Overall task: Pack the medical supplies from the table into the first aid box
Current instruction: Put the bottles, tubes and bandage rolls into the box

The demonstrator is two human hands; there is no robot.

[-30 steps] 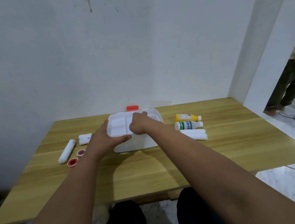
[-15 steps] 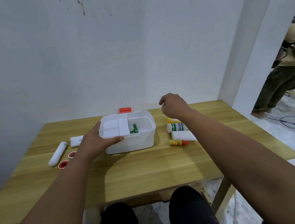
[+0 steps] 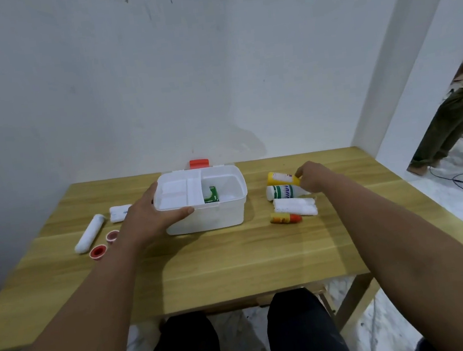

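Note:
The white first aid box (image 3: 230, 214) with a red latch stands open at the table's middle back, a divided tray over its left half and a green packet (image 3: 211, 194) inside. My left hand (image 3: 150, 216) grips the box's left front corner. To the right lie a yellow bottle (image 3: 281, 178), a white bottle with green print (image 3: 284, 191), a white gauze roll (image 3: 294, 206) and a small orange-red bottle (image 3: 285, 218). My right hand (image 3: 311, 176) closes its fingers on the yellow bottle's right end.
Left of the box lie a long white roll (image 3: 89, 233), a small white bandage pack (image 3: 119, 213) and two red tape rolls (image 3: 98, 251). The wooden table (image 3: 234, 261) stands against a white wall. A person stands at the far right beside floor cables.
My right hand left the box's inside, swung right and came down onto the yellow bottle. The green packet now shows in the box. My left hand stayed on the box.

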